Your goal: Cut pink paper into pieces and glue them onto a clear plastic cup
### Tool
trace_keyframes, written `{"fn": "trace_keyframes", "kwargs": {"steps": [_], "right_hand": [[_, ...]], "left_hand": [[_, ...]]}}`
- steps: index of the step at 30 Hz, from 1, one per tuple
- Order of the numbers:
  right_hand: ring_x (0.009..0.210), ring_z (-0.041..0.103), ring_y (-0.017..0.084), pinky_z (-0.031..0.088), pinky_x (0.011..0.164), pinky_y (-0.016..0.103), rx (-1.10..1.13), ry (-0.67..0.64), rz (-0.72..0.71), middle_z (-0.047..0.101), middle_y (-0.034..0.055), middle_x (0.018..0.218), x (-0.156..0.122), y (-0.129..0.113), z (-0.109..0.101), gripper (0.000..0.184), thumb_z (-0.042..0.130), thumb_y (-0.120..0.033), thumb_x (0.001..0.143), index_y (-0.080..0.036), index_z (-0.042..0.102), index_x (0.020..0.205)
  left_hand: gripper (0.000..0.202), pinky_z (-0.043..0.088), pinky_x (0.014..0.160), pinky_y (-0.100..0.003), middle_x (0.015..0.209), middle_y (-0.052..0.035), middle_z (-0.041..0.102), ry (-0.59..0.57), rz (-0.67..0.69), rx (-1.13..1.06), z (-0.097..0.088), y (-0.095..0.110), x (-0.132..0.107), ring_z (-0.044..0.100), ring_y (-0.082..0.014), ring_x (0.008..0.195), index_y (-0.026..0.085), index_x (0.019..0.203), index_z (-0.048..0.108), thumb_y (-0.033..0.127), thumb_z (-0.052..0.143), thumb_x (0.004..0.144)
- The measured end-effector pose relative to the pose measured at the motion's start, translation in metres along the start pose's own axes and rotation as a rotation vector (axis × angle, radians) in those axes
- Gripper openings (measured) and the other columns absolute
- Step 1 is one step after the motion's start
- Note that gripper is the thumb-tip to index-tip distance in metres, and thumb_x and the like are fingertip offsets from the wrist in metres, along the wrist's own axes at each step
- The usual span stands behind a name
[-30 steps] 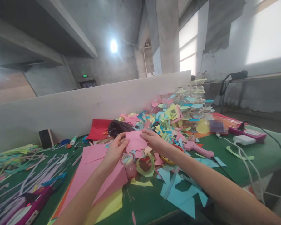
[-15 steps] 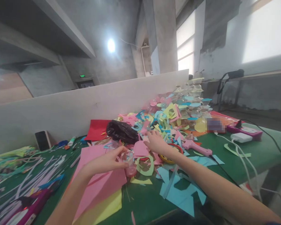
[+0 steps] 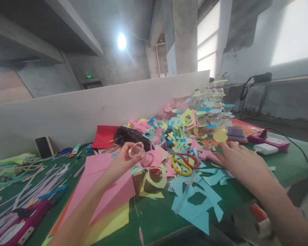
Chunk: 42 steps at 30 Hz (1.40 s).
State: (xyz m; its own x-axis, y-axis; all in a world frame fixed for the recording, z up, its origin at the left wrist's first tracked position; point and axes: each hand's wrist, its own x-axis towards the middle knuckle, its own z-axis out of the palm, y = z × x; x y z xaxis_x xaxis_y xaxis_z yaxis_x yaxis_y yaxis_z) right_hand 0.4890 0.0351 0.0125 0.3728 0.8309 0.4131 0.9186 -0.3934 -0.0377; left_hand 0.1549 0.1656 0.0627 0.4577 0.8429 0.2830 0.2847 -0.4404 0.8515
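Observation:
Above the pink paper sheets (image 3: 102, 198), my left hand (image 3: 123, 160) is closed on a clear plastic cup (image 3: 136, 150) with a scalloped rim. A pink round piece (image 3: 147, 159) shows against the cup's lower right; whether it is joined to it, I cannot tell. My right hand (image 3: 240, 160) is over the handle end of a pink glue gun (image 3: 210, 157), fingers stretched forward and thumb beside the gun. It hides the handle. Scissors (image 3: 186, 162) with red and yellow handles lie between my hands.
Paper scraps (image 3: 174, 128) heap up behind, beside a black plastic bag (image 3: 129, 136). Stacked clear cups with coloured discs (image 3: 215, 111) stand at back right. Cut blue paper (image 3: 195, 201) lies in front. Purple power strips (image 3: 279, 143) sit at both sides, with a phone (image 3: 44, 147) at left.
My right hand has moved right, from the paper scraps to the glue gun's handle. My left hand has lifted the cup slightly and tilted it. The scissors are now uncovered.

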Motion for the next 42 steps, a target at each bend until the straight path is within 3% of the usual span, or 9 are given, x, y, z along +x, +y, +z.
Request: {"fn": "trace_keyframes", "kwargs": {"steps": [3, 8, 14, 21, 26, 31, 36, 40, 42], "right_hand": [[0.083, 0.064, 0.033, 0.041, 0.065, 0.038, -0.100, -0.090, 0.039, 0.062, 0.0175, 0.091, 0.000, 0.014, 0.013, 0.032, 0.050, -0.046, 0.091, -0.018, 0.062, 0.102], [0.090, 0.064, 0.033, 0.043, 0.065, 0.036, -0.117, -0.167, 0.070, 0.063, 0.0166, 0.094, 0.006, 0.008, 0.015, 0.042, 0.046, -0.054, 0.091, -0.017, 0.062, 0.101], [0.094, 0.064, 0.033, 0.044, 0.071, 0.037, -0.139, -0.226, 0.059, 0.065, 0.0187, 0.099, 0.008, -0.001, 0.019, 0.042, 0.047, -0.049, 0.092, -0.012, 0.060, 0.107], [0.096, 0.063, 0.032, 0.043, 0.071, 0.036, -0.090, -0.243, -0.006, 0.066, 0.0201, 0.100, 0.011, -0.004, 0.034, 0.031, 0.038, -0.031, 0.097, -0.009, 0.058, 0.107], [0.097, 0.062, 0.033, 0.043, 0.070, 0.036, -0.065, -0.197, -0.012, 0.066, 0.0200, 0.097, 0.012, -0.003, 0.040, 0.029, 0.036, -0.027, 0.097, -0.008, 0.057, 0.104], [0.098, 0.062, 0.031, 0.042, 0.071, 0.035, -0.026, -0.109, -0.045, 0.067, 0.0171, 0.098, 0.017, 0.010, 0.044, 0.026, 0.043, -0.031, 0.094, -0.012, 0.056, 0.104], [0.088, 0.064, 0.027, 0.039, 0.065, 0.030, 0.118, -0.010, -0.053, 0.068, 0.0107, 0.092, 0.019, 0.023, 0.031, 0.028, 0.048, -0.036, 0.088, -0.016, 0.056, 0.106], [0.078, 0.064, 0.026, 0.037, 0.058, 0.029, 0.239, 0.030, 0.010, 0.067, 0.0080, 0.085, 0.018, 0.017, 0.018, 0.029, 0.044, -0.040, 0.089, -0.020, 0.057, 0.105], [0.078, 0.063, 0.025, 0.039, 0.061, 0.029, 0.340, 0.061, -0.003, 0.067, 0.0079, 0.090, 0.017, 0.009, 0.016, 0.032, 0.044, -0.042, 0.089, -0.021, 0.057, 0.108]], "left_hand": [[0.048, 0.048, 0.089, -0.036, 0.121, -0.0091, 0.060, 0.054, 0.030, -0.071, 0.011, -0.009, 0.004, 0.058, -0.0248, 0.110, 0.021, 0.102, 0.050, 0.047, 0.071, 0.068], [0.056, 0.047, 0.088, -0.037, 0.114, -0.0095, 0.062, 0.034, 0.027, -0.061, 0.022, -0.018, 0.006, 0.059, -0.0247, 0.106, 0.021, 0.108, 0.050, 0.049, 0.073, 0.065], [0.052, 0.045, 0.091, -0.037, 0.119, -0.0088, 0.058, -0.067, 0.018, 0.026, 0.024, -0.024, 0.003, 0.055, -0.0243, 0.113, 0.024, 0.119, 0.047, 0.049, 0.065, 0.077], [0.056, 0.046, 0.093, -0.040, 0.119, -0.0100, 0.059, -0.016, 0.062, -0.105, 0.033, -0.038, 0.004, 0.057, -0.0242, 0.111, 0.023, 0.118, 0.043, 0.044, 0.069, 0.074], [0.055, 0.037, 0.103, -0.044, 0.120, -0.0100, 0.059, 0.009, 0.123, -0.095, 0.032, -0.038, 0.002, 0.054, -0.0240, 0.118, 0.023, 0.118, 0.041, 0.041, 0.070, 0.075], [0.058, 0.043, 0.096, -0.041, 0.116, -0.0096, 0.060, 0.041, 0.092, -0.146, 0.033, -0.036, 0.002, 0.057, -0.0241, 0.113, 0.022, 0.115, 0.041, 0.047, 0.070, 0.072], [0.059, 0.045, 0.092, -0.036, 0.121, -0.0108, 0.056, 0.041, 0.058, -0.114, 0.035, -0.038, 0.001, 0.055, -0.0221, 0.114, 0.023, 0.120, 0.035, 0.050, 0.064, 0.077], [0.055, 0.045, 0.092, -0.035, 0.127, -0.0108, 0.053, 0.024, 0.048, -0.028, 0.036, -0.033, -0.004, 0.053, -0.0218, 0.117, 0.024, 0.124, 0.031, 0.049, 0.058, 0.082], [0.054, 0.046, 0.090, -0.035, 0.128, -0.0109, 0.052, 0.030, 0.045, -0.005, 0.037, -0.030, -0.006, 0.054, -0.0222, 0.116, 0.025, 0.124, 0.031, 0.049, 0.056, 0.083]]}}
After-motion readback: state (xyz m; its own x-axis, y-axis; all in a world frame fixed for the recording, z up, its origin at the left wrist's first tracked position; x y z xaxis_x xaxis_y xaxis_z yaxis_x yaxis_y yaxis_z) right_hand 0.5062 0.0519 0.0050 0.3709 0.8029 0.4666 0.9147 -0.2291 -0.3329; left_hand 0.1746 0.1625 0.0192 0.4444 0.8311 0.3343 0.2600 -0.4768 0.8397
